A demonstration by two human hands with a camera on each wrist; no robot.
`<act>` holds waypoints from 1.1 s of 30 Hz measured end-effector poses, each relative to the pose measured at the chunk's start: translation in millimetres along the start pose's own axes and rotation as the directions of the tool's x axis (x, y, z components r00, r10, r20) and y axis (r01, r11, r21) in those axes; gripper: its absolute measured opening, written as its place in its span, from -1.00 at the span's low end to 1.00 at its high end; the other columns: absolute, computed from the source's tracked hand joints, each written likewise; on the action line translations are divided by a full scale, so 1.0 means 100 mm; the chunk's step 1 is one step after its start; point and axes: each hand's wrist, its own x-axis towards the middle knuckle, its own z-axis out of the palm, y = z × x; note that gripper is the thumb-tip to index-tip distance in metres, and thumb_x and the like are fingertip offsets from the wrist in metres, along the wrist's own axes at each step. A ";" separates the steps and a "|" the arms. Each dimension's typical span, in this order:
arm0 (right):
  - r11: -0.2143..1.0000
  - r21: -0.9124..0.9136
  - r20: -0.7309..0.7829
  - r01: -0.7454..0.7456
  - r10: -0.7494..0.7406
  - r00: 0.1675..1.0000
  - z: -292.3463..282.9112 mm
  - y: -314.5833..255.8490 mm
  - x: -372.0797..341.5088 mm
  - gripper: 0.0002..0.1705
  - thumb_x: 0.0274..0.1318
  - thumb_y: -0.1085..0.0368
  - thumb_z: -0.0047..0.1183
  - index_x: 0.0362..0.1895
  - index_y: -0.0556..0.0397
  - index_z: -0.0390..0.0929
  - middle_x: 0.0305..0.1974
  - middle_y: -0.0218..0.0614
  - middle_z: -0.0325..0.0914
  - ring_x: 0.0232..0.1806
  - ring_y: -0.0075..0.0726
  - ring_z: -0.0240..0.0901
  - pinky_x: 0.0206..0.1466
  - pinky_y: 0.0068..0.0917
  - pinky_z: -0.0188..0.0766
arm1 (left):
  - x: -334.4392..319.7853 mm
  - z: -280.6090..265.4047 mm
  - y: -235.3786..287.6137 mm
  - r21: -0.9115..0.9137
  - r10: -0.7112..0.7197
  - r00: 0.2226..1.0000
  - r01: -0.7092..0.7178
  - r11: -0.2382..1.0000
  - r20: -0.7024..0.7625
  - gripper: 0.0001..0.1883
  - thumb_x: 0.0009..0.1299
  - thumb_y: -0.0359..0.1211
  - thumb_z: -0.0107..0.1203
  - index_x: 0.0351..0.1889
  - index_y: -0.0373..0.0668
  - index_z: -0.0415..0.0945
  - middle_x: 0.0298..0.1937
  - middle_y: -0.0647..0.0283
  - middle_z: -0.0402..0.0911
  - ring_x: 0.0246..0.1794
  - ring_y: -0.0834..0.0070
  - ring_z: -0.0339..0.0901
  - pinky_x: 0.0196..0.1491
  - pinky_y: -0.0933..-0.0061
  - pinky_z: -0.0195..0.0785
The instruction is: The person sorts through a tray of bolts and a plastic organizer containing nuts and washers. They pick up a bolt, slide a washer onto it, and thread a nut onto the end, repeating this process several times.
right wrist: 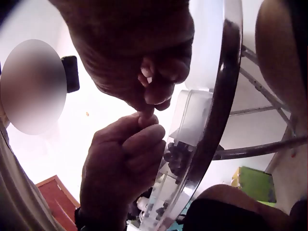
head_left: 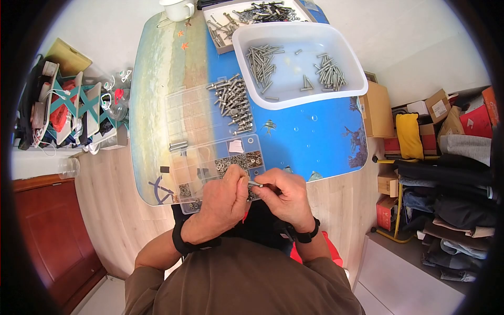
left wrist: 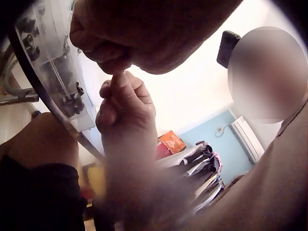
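A slim metal bolt [head_left: 255, 184] is pinched between two bare hands, above the near part of a clear compartment case [head_left: 184, 167]; only a short length of it shows, the rest covered by fingers, and whether a nut sits on it cannot be told; both wrist views are too dark to make it out.

The left hand [head_left: 218, 197] grips one end, fingers curled under, their tips hidden in the head view; the right hand [head_left: 287, 197] pinches the other end between thumb and forefinger; the hands nearly meet, wrists drawn in towards the body.

The case, its compartments partly hidden by the left hand, reaches the near edge of the table [head_left: 325, 142]; beyond it, a heap of bolts [head_left: 231, 100] lies on a clear ribbed panel; bare blue tabletop spreads right of the case to the rounded edge; further back stand a white tub [head_left: 299, 103] and a shallow box [head_left: 226, 50], cut off by the frame.
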 end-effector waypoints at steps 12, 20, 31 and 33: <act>0.975 0.169 0.057 -0.143 0.135 0.989 -0.02 -0.05 0.03 -0.80 0.13 0.40 0.21 -0.15 0.16 0.58 -0.37 -0.20 0.62 -0.44 -0.14 0.55 -0.39 -0.37 0.43 | 0.02 -0.04 0.05 -0.002 0.017 1.000 -0.017 1.000 -0.014 -0.89 0.54 -0.36 -0.10 -0.19 -0.19 0.33 -0.55 0.02 0.47 -0.58 -0.08 0.48 -0.50 -0.02 0.25; 0.999 -0.026 -0.039 -0.035 0.034 0.999 0.00 -0.03 -0.03 -0.83 0.04 0.46 0.29 -0.26 0.10 0.58 -0.40 -0.21 0.60 -0.47 -0.18 0.56 -0.44 -0.37 0.42 | 0.00 0.00 -0.02 -0.015 -0.005 1.000 0.005 1.000 -0.006 -0.90 0.55 -0.36 -0.11 -0.19 -0.18 0.33 -0.58 0.03 0.46 -0.59 -0.08 0.48 -0.51 -0.02 0.24; 0.973 -0.228 -0.050 -0.035 0.024 0.998 0.03 -0.02 0.04 -0.79 -0.02 0.44 0.31 -0.26 0.06 0.58 -0.41 -0.26 0.60 -0.49 -0.17 0.58 -0.49 -0.35 0.44 | 0.00 -0.11 0.00 -0.072 -0.088 0.995 0.085 0.994 -0.039 -0.92 0.53 -0.38 -0.09 -0.19 -0.18 0.36 -0.51 -0.01 0.47 -0.52 -0.12 0.49 -0.48 -0.02 0.24; 0.947 -0.321 -0.022 0.004 -0.012 1.000 0.03 -0.04 0.05 -0.79 -0.01 0.42 0.31 -0.25 0.05 0.58 -0.40 -0.26 0.59 -0.48 -0.15 0.57 -0.48 -0.33 0.45 | 0.00 -0.10 -0.06 -0.057 -0.061 0.997 0.058 0.997 -0.049 -0.92 0.53 -0.38 -0.09 -0.19 -0.18 0.36 -0.51 -0.01 0.47 -0.53 -0.11 0.49 -0.48 -0.02 0.24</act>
